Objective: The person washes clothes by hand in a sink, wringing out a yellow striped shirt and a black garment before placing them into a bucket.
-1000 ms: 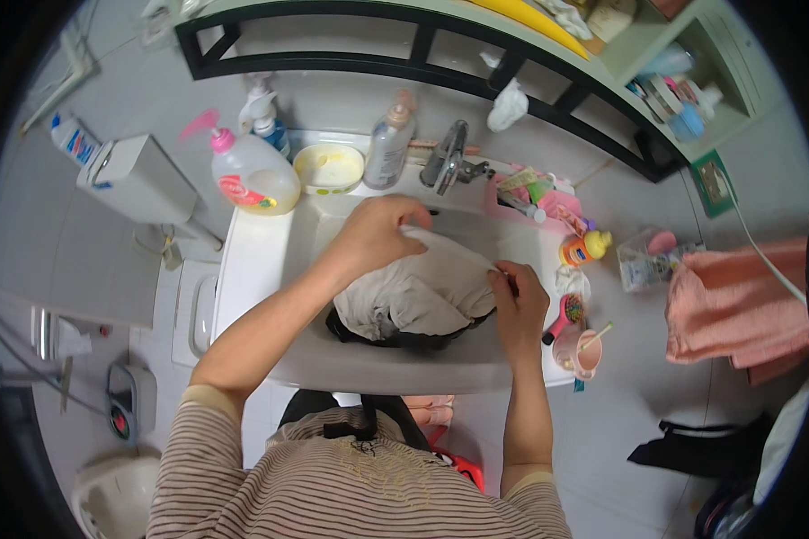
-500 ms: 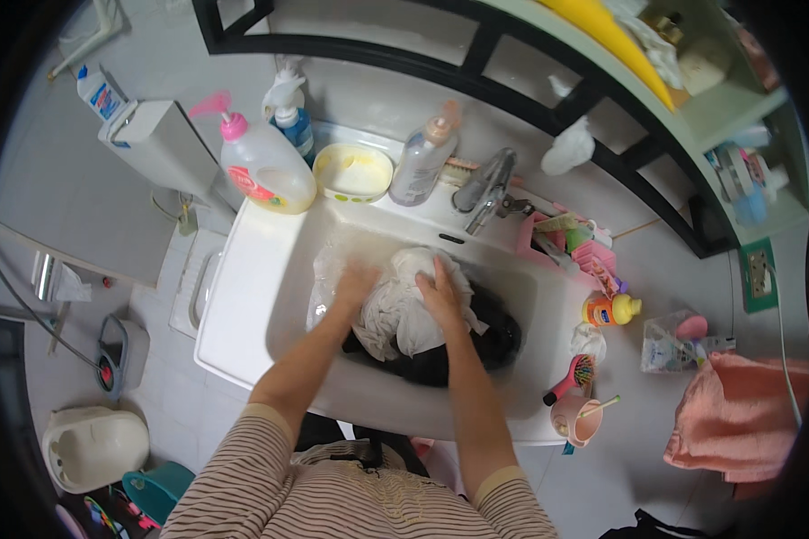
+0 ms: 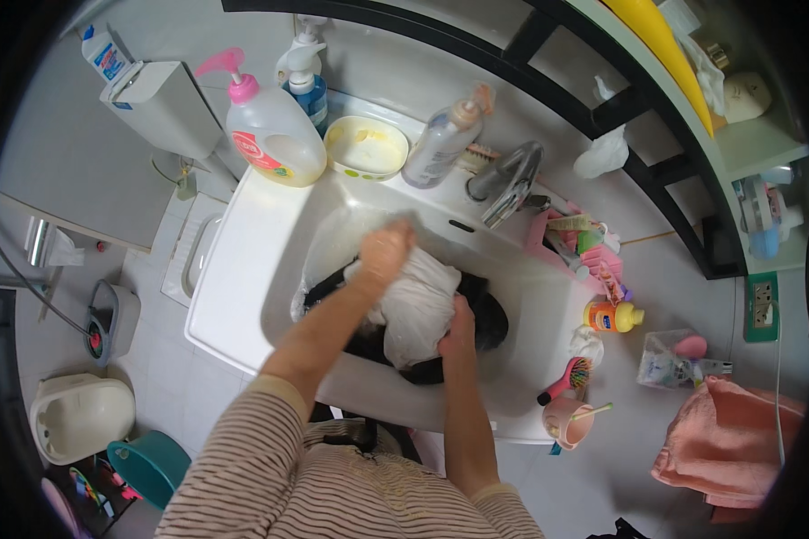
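Note:
A wet, bunched white cloth (image 3: 420, 305) lies in the white sink (image 3: 283, 269), on top of dark fabric (image 3: 487, 314) in the water. My left hand (image 3: 388, 251) is closed on the upper left part of the cloth, slightly blurred by motion. At the cloth's right edge, my right hand (image 3: 459, 328) grips it with fingers curled in. The cloth is stretched between both hands; what garment it is, I cannot tell.
Along the sink's back stand a pink-topped pump bottle (image 3: 274, 135), a soap dish (image 3: 366, 146), a clear pump bottle (image 3: 440, 139) and the faucet (image 3: 512, 184). To the right are a pink basket (image 3: 593, 256), a yellow-capped bottle (image 3: 613, 316), a hairbrush (image 3: 566, 381) and a pink cup (image 3: 568, 422).
My left hand has moved up and right, onto the cloth's upper part. My right hand has shifted down to its right edge, and the cloth now looks stretched rather than crumpled.

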{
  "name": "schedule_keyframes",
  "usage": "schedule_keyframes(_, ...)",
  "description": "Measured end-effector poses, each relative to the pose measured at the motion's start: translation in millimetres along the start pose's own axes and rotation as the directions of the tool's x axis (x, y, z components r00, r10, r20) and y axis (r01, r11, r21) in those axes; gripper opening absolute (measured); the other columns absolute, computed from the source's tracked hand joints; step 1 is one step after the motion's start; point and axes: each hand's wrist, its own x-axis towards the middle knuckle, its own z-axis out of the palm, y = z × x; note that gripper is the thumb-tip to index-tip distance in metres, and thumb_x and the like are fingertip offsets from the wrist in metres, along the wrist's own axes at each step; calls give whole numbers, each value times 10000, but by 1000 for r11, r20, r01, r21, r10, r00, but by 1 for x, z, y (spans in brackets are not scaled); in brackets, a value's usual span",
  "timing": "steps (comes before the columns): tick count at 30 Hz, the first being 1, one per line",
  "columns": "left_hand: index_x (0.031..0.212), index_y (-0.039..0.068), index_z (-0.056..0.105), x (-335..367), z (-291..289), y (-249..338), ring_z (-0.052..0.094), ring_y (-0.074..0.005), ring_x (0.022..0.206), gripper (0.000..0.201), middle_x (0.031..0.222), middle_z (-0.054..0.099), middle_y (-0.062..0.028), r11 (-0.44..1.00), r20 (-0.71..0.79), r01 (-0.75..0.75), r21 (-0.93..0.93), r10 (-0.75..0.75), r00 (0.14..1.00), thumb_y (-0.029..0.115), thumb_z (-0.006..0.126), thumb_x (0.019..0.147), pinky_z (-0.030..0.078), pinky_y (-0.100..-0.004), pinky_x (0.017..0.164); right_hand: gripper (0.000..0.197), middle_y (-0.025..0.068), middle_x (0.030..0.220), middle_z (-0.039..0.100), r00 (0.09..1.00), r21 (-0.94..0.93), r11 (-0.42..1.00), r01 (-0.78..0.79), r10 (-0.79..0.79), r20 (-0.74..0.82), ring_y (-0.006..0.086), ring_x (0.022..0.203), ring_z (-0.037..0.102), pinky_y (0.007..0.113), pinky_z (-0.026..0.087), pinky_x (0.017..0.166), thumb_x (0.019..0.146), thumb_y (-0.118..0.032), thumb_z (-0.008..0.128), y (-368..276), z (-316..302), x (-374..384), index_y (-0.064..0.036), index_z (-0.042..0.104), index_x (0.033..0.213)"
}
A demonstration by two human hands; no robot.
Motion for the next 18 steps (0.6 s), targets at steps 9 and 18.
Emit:
schedule_keyframes(9, 956, 84, 664, -15, 5, -34, 616, -297, 836, 349, 926, 627, -145, 883, 134, 438, -168, -420, 898, 368, 679, 754, 490, -399, 716, 544, 117, 1203, 524, 996, -130, 988, -88, 90, 13, 249, 1101, 508, 371, 419, 924, 867, -395, 562, -2, -3, 28, -34, 450, 1259)
schedule_keyframes(18, 796, 65, 643, -82, 30, 116, 619, -302, 689, 319, 814, 616, -123, 987, 463, 129, -92, -73, 884, 359, 698, 684, 498, -389, 607, 420, 108, 1209, 536, 943, -61, 975, 215, -191, 274, 256, 1075, 530, 419, 439, 905, 898, -305, 475, 20, -48, 41, -24, 486, 1210)
